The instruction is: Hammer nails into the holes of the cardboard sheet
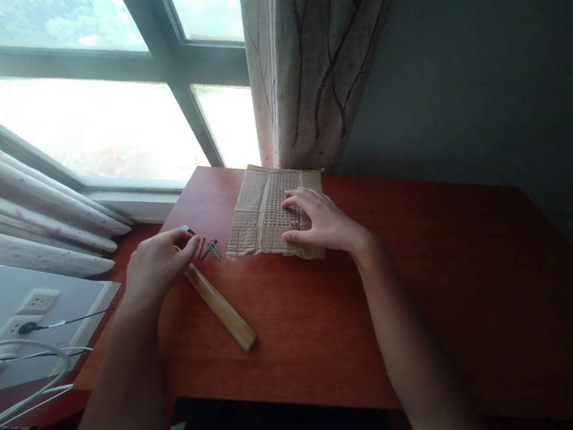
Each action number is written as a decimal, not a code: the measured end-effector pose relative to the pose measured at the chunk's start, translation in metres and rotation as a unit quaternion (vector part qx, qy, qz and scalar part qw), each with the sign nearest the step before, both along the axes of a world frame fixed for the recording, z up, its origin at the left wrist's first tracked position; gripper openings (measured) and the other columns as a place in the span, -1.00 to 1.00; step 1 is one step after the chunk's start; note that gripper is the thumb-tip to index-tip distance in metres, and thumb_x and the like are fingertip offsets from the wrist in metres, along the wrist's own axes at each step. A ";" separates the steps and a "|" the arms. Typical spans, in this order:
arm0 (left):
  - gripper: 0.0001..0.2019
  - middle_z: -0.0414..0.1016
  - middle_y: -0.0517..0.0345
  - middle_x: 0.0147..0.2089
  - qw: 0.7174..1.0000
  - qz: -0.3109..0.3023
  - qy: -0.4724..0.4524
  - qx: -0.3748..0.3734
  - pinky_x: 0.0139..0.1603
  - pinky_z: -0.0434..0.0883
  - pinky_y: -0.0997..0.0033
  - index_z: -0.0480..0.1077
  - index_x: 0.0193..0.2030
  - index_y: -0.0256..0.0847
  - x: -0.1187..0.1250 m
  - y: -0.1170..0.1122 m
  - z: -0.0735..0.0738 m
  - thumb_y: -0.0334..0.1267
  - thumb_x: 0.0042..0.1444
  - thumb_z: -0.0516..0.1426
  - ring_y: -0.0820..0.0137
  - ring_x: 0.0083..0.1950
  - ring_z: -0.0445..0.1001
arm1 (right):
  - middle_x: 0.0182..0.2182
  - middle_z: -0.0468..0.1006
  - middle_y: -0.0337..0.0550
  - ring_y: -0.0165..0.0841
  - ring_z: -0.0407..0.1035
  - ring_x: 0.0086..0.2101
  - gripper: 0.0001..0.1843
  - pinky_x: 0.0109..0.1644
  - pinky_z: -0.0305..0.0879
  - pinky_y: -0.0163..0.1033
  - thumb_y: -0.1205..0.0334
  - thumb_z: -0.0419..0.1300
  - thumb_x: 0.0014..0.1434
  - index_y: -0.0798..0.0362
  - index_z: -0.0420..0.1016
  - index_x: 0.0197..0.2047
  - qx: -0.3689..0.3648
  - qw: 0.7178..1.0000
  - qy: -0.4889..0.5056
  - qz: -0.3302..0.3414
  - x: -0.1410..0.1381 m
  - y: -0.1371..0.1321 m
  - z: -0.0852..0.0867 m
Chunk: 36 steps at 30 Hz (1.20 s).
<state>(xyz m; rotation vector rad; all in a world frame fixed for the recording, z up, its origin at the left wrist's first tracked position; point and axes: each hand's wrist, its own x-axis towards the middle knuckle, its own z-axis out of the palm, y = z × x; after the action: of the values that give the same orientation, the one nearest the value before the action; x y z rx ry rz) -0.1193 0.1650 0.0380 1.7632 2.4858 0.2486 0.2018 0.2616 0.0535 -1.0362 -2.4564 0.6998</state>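
As the left hand [158, 264] curls beside nails [208, 251], the right [326, 222] spreads over cardboard [249, 213].

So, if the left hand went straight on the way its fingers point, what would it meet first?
The left hand would probably meet the nails on the table first, though its height above them is hard to judge.

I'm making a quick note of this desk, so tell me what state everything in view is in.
Left hand: fingers curled; grip unclear
Right hand: thumb and fingers apart, over the cardboard
Cardboard: laid out, creased, dotted with a grid
Nails: loose, bunched beside the left fingertips
Wooden handle: lying slantwise on the desk
Curtains: drawn aside
Plug: in the socket
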 end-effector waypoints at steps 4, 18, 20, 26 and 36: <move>-0.64 0.63 0.05 -0.30 1.000 -0.004 -0.016 0.019 -0.36 0.23 0.34 0.57 -0.25 -0.08 0.004 0.000 0.006 0.12 0.18 0.09 0.15 -0.22 0.56 | 0.35 0.35 0.04 -0.07 0.15 0.37 -0.45 0.43 0.03 0.14 0.01 0.42 0.09 -0.02 0.48 0.11 0.001 1.000 0.004 0.002 0.000 0.001 0.000; -0.84 0.53 0.16 -0.32 0.922 -0.309 -0.173 0.158 -0.34 0.31 0.44 0.57 -0.19 -0.17 0.097 0.026 0.036 -0.22 0.24 0.16 0.45 -0.41 0.39 | 0.37 0.34 0.03 -0.06 0.13 0.38 -0.41 0.44 0.01 0.14 -0.01 0.42 0.08 0.00 0.48 0.13 -0.002 1.000 0.001 -0.006 -0.002 0.001 -0.001; -0.84 0.56 0.13 -0.27 0.918 -0.335 -0.158 0.139 -0.32 0.30 0.42 0.59 -0.16 -0.16 0.109 0.036 0.036 -0.25 0.23 0.17 0.45 -0.40 0.39 | 0.36 0.34 0.03 -0.05 0.13 0.38 -0.41 0.43 0.02 0.17 -0.04 0.42 0.08 -0.01 0.48 0.12 -0.001 1.000 0.009 -0.007 -0.002 0.001 -0.002; -0.86 0.56 0.10 -0.25 0.917 -0.368 -0.123 0.097 -0.30 0.30 0.38 0.61 -0.17 -0.14 0.124 0.054 0.031 -0.27 0.20 0.21 0.41 -0.37 0.42 | 0.33 0.37 0.06 -0.05 0.18 0.36 -0.43 0.42 0.06 0.12 0.02 0.43 0.05 0.01 0.49 0.10 0.008 1.000 0.014 -0.006 -0.003 0.003 -0.004; -0.86 0.56 0.10 -0.24 0.909 -0.380 -0.129 0.114 -0.29 0.31 0.38 0.61 -0.20 -0.16 0.125 0.055 0.025 -0.29 0.24 0.18 0.41 -0.36 0.42 | 0.34 0.37 0.03 -0.06 0.16 0.36 -0.42 0.42 0.06 0.13 0.01 0.42 0.06 -0.01 0.48 0.13 0.013 1.000 0.012 -0.004 -0.003 0.004 -0.006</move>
<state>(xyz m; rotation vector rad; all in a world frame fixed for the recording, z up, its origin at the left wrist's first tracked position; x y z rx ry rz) 0.0059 0.2204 0.0628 2.4327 1.4837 0.6620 0.1992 0.2658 0.0476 -1.0206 -2.4326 0.6716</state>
